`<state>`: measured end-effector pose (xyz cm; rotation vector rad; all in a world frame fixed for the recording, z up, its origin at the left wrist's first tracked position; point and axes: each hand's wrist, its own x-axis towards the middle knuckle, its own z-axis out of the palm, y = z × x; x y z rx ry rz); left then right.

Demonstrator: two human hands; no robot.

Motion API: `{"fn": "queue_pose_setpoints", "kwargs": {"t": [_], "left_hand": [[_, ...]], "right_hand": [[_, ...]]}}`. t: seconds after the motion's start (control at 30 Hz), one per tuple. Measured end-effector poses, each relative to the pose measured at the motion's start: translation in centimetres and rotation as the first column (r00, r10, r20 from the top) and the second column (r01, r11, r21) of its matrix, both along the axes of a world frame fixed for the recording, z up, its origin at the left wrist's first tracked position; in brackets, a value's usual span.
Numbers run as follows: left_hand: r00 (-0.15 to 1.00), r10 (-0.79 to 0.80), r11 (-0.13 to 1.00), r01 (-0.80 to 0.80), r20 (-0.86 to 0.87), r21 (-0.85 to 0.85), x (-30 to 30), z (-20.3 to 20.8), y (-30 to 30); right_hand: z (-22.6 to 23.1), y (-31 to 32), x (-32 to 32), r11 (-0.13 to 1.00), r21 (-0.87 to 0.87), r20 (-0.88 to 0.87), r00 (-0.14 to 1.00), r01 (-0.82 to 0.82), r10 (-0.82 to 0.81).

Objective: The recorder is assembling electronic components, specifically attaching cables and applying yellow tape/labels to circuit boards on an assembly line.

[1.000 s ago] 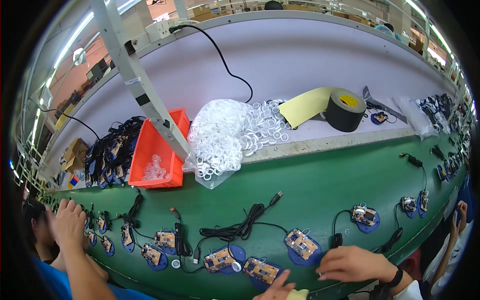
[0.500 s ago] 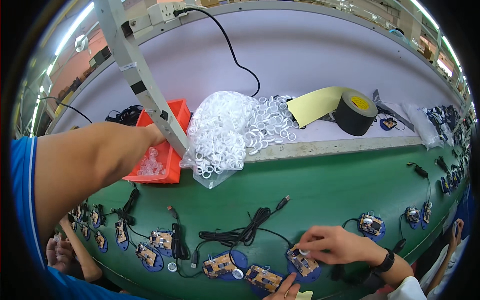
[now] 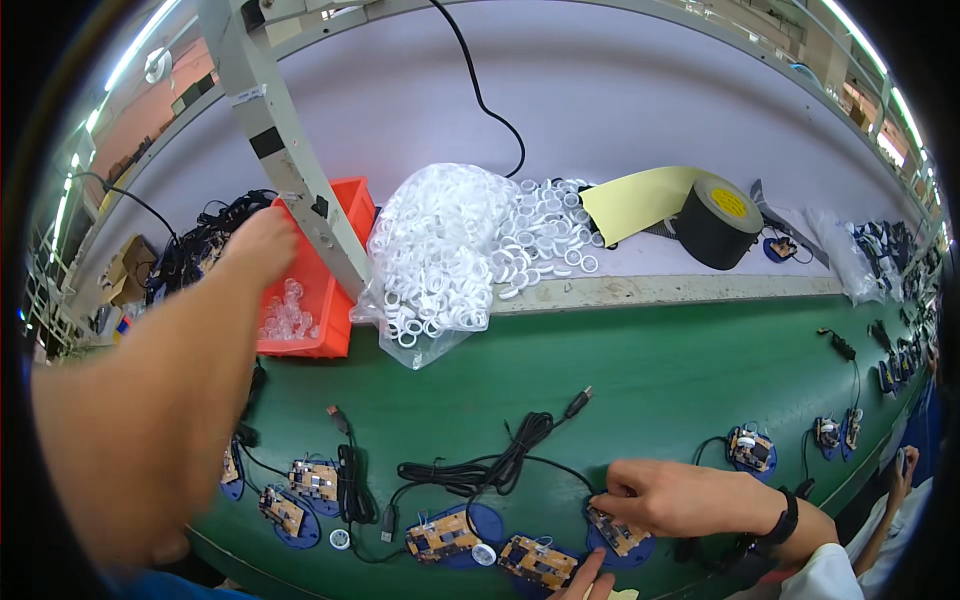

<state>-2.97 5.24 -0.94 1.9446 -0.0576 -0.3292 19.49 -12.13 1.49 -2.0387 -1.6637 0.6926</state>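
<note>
At the lower right, my right hand (image 3: pixel 650 497), with a black wristband, is closed over a tan circuit board (image 3: pixel 622 536) on a blue mouse base (image 3: pixel 632 554). Its fingertips pinch down on the board and hide the small white ring seen in them earlier. Only part of my left hand (image 3: pixel 588 582) shows, at the bottom edge. Its fingers are stretched out and touch the near edge of that base. Beside it lies a second tan board (image 3: pixel 538 562). Farther left are another board (image 3: pixel 440 537) on its blue base and a white ring (image 3: pixel 483 554).
A co-worker's blurred arm (image 3: pixel 150 400) reaches across the left side. A red bin (image 3: pixel 335 340) holds clear pieces. Next to it stand a bag of white rings (image 3: pixel 430 250) and a black tape roll (image 3: pixel 718 225). A coiled cable (image 3: pixel 480 468) crosses the green table (image 3: pixel 600 370).
My right fingers have pressed lower over the board, and the white ring between them is now covered. The co-worker's hand has moved from inside the red bin to its back left.
</note>
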Motion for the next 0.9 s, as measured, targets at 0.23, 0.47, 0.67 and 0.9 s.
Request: {"fn": "queue_pose_setpoints", "kwargs": {"t": [0.23, 0.47, 0.67, 0.9], "left_hand": [[0.999, -0.017, 1.0, 0.018, 0.051, -0.022, 0.8, -0.2, -1.2], [0.997, -0.011, 1.0, 0.011, 0.074, -0.006, 0.7, -0.4, -1.0], [0.995, -0.037, 0.999, 0.04, 0.095, -0.035, 1.0, -0.2, -1.5], [1.0, -0.022, 0.999, 0.022, -0.002, 0.026, 0.7, 0.2, -0.9]], "right_hand": [[1.8, 0.7, -1.3, 0.972, -0.231, 0.236, 0.968, -0.034, 0.089], [1.7, 1.3, -0.5, 0.945, -0.314, 0.163, 0.975, -0.094, 0.151], [-1.3, -1.3, 1.9, 0.989, -0.143, -0.241, 0.967, 0.044, -0.078], [-0.7, -6.3, -1.4, 0.964, -0.028, 0.197, 0.947, 0.264, -0.254]]}}
